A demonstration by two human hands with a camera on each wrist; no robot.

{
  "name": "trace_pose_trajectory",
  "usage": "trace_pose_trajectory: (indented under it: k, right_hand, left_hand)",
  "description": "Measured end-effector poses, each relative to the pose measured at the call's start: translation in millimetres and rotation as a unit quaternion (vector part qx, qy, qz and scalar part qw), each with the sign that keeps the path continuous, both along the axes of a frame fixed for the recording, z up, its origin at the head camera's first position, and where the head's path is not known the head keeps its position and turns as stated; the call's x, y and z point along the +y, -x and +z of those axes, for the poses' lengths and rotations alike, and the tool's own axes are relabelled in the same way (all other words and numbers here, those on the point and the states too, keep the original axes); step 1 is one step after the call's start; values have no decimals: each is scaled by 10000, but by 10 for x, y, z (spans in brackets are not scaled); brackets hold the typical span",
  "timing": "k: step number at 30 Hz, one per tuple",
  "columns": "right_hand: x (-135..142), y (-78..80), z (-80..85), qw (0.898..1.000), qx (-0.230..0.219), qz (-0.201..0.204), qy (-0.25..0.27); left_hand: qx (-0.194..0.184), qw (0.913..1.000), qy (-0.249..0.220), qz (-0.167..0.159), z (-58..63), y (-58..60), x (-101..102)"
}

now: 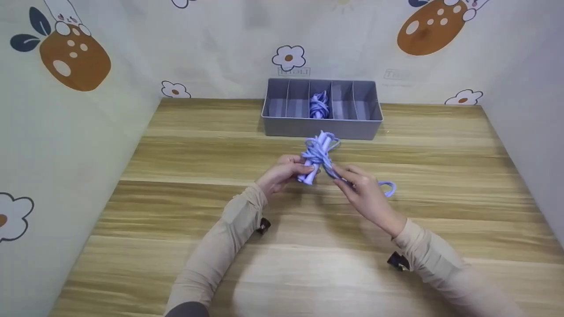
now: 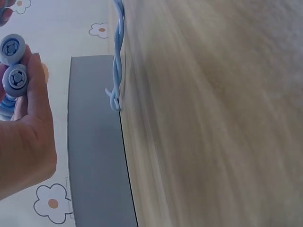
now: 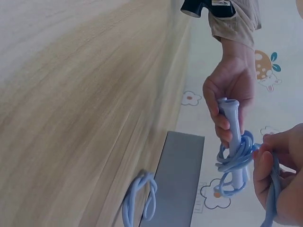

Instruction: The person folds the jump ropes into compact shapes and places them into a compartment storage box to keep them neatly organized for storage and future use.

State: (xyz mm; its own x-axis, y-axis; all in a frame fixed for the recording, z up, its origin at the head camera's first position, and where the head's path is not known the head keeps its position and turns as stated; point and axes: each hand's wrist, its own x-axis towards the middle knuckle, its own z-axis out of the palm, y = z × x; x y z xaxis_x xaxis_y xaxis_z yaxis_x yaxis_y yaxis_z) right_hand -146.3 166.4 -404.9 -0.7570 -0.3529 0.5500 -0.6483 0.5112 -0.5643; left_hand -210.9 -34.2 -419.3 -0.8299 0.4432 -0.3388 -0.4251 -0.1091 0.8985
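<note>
My left hand [image 1: 282,174] grips a light blue jump rope [image 1: 318,152] by its two handles, which lie side by side. The cord is wound in several turns around the handles' middle. In the left wrist view the round handle ends [image 2: 18,79] stick out of the fingers. My right hand [image 1: 363,191] pinches the cord just right of the bundle, and in the right wrist view the cord [image 3: 272,194] runs down through its fingers. A loose loop of the cord [image 1: 389,188] hangs beyond the right hand.
Behind the hands, a grey box [image 1: 317,128] with several compartments stands at the back of the wooden table [image 1: 198,176]. Its middle compartment holds another wound jump rope [image 1: 319,105]. Patterned cloth walls [image 1: 220,53] close off the back and sides.
</note>
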Motion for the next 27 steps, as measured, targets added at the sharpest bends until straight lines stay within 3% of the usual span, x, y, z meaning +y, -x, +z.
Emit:
trace_pose_trajectory:
  k: [9,19,27]
  right_hand:
    - [82,-47,-117,9980,-635,14,-36]
    - [224,-54,-233,9920,-928,422,-739]
    - [355,21,-253,9793,-1054,830,-1513]
  left_hand:
    - [-65,9955,-625,704,129,31,-87]
    - [-60,9888,-1082,1027,145,48,-141]
    - [46,9893,-1199,827,158,30,-117]
